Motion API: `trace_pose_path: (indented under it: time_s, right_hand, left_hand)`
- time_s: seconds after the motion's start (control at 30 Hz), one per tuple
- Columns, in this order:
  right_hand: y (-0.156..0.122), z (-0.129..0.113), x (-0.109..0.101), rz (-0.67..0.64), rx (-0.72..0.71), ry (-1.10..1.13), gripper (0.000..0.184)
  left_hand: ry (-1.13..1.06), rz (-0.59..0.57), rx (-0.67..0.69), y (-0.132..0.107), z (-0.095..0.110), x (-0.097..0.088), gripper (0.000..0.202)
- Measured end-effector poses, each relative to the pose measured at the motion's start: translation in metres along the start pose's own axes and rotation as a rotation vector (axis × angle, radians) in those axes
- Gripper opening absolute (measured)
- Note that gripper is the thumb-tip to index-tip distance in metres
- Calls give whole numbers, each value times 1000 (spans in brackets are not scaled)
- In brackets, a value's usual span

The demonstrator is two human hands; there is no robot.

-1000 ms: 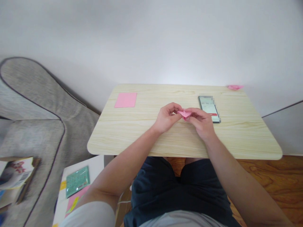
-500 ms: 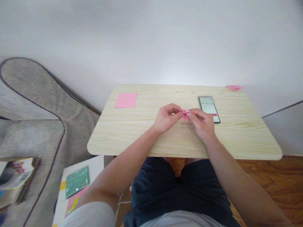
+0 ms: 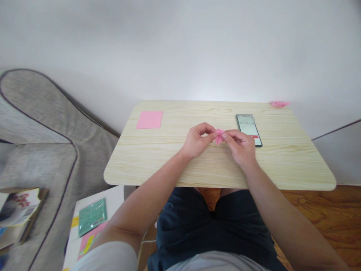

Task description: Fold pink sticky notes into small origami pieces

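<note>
A small folded pink paper (image 3: 219, 138) is pinched between my two hands, just above the front half of the table. My left hand (image 3: 199, 140) is closed on its left side, thumb and forefinger together. On its right side my right hand (image 3: 239, 145) grips it the same way. The paper's lower part hangs down to a point between the thumbs; its exact folded form is too small to make out. Right behind my right hand lies a phone (image 3: 245, 126) with a timer on its screen, partly covered by the fingers.
A flat pink paper square (image 3: 149, 119) lies at the table's (image 3: 169, 165) back left. Another folded pink paper piece (image 3: 279, 104) sits at the back right corner by the wall. Lower left, a green packet (image 3: 93, 217) rests on a white surface beside a grey sofa (image 3: 36, 101).
The folded paper has turned or opened slightly between my fingers, showing more of its top. Both hands have stayed almost in the same place.
</note>
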State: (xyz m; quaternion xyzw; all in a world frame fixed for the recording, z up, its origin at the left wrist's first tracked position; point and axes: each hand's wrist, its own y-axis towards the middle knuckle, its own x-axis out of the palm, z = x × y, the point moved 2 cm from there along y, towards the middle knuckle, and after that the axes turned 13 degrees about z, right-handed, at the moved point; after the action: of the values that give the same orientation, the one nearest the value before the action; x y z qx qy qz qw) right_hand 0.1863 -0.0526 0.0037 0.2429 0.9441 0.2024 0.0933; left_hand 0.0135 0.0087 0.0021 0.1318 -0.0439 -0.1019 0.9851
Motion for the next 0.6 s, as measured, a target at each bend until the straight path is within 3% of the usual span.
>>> trace_pose_path:
  time_s: [0.6]
  right_hand:
    - [0,6,5,-56,51,134,18]
  left_hand:
    - [-6,28,29,-2,3,3,19]
